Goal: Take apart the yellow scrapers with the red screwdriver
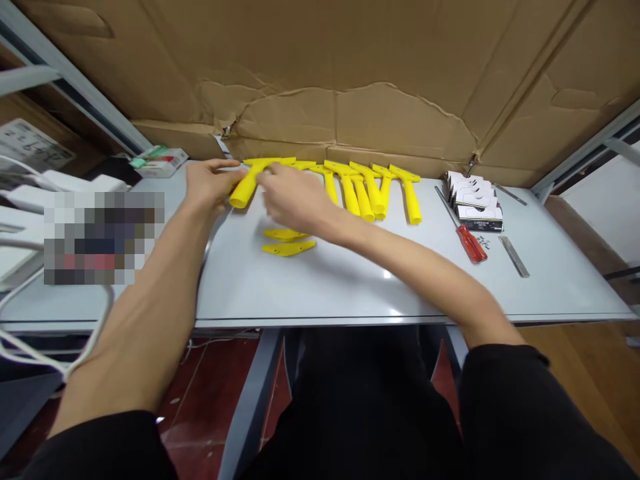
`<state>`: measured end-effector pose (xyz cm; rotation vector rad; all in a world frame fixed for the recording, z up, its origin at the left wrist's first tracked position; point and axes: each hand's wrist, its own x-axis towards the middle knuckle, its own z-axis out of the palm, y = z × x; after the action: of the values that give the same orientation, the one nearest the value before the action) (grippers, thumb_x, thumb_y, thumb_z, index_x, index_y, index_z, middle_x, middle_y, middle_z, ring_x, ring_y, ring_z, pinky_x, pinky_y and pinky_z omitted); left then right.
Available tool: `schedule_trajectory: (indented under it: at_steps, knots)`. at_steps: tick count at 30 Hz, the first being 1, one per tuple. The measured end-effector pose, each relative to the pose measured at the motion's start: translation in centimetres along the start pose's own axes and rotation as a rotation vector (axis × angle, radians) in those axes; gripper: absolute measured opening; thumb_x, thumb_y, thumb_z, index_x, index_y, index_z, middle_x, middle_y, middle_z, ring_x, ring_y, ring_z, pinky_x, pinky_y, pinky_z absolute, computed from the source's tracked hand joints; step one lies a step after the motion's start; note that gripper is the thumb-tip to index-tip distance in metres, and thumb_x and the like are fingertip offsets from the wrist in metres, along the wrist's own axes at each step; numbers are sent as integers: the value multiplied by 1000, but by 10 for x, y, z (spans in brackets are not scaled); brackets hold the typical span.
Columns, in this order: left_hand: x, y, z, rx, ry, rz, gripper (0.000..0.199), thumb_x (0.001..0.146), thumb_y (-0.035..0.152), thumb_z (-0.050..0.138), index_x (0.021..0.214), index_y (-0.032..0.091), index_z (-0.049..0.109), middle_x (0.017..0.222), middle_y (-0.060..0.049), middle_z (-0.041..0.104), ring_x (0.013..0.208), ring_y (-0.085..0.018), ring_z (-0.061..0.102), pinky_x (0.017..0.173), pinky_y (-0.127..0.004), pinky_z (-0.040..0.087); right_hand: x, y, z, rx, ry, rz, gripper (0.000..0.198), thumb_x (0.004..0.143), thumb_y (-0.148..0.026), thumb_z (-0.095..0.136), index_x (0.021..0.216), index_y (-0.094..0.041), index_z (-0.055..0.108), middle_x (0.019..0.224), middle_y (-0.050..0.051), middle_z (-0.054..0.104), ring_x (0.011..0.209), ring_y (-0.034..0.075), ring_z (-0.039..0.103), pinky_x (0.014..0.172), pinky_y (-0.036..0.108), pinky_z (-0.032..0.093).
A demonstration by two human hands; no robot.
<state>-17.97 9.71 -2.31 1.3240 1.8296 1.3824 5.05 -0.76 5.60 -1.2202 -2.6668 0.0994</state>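
Brown cardboard (350,60) stands behind the pale worktop (350,287). At upper left of centre, the left hand (205,185) pinches a yellow handle (244,191); the right hand (295,200), blurred, is beside it, its grip I cannot tell. At right lies a screwdriver (470,243).

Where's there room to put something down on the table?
Between the flat yellow pieces and the table's front edge, and right of the grey metal strip. It's crowded along the cardboard, with yellow handles in a row, then white packs.
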Motion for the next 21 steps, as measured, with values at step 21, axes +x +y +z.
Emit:
schedule_trajectory:
  at_steps: [21]
  knots:
    - [-11,0,10,400,168,250,27,93,13,69,117,10,83,109,-5,80,86,-13,62,94,-30,54,-167,112,-1,265,-390,140,15,100,-13,54,103,-8,69,113,9,64,88,4,44,85,22,30]
